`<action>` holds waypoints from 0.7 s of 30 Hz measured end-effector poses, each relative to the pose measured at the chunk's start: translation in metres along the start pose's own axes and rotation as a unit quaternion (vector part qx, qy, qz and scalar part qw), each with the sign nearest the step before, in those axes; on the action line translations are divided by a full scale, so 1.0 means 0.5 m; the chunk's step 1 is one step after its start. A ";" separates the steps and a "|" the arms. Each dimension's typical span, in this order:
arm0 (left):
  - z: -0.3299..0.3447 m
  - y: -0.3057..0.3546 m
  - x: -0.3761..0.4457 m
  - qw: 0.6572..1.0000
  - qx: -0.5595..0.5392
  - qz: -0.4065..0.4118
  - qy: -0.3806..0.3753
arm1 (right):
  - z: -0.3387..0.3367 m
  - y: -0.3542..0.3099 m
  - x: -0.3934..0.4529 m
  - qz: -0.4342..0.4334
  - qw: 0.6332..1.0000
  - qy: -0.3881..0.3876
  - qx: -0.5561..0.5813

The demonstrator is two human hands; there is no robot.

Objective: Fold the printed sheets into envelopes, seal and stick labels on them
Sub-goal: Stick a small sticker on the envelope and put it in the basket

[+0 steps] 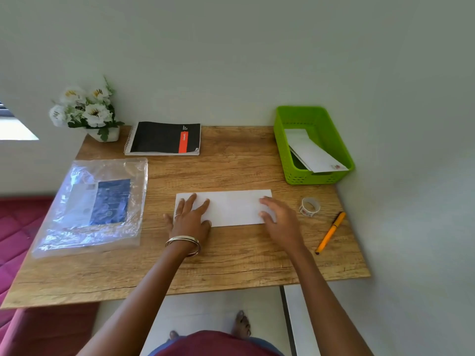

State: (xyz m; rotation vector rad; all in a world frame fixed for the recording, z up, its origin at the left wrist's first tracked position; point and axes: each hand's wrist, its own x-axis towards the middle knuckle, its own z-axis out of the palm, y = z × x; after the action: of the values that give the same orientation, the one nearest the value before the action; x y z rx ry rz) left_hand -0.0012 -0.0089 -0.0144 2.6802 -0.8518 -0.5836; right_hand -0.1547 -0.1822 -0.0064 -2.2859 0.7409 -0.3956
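At the middle of the wooden bench (231, 258) lies a white folded paper sheet (231, 206), flat and long side toward the person. The left hand (191, 218) rests on its 9 o'clock end, fingers spread and straight. The right hand (279, 220) covers its 3 o'clock end, fingers loosely bent; whether they pinch the edge cannot be told. Just beyond, at 3 o'clock, stand a small roll of label stickers (309, 206) and an orange pen (331, 232). A green plastic basket (282, 150) at 1 o'clock holds white envelopes (314, 152). A clear plastic bag (95, 204) lies at 9 o'clock.
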 end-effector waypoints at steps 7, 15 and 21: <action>0.018 0.086 -0.018 0.991 -0.024 0.026 0.129 | -0.105 0.104 -0.024 0.143 0.960 0.132 -0.200; 0.034 0.219 -0.027 0.955 -0.209 0.169 0.126 | -0.115 0.119 -0.020 0.153 0.979 0.126 0.051; 0.018 0.269 -0.064 0.920 -0.301 0.207 0.142 | -0.129 0.063 -0.026 0.111 0.943 0.035 0.313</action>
State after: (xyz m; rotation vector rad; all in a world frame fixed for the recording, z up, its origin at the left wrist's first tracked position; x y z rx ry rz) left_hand -0.0949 -0.0974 0.0361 1.8936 -0.9294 -0.2801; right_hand -0.2076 -0.2267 0.0166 -1.5822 0.7645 -0.5220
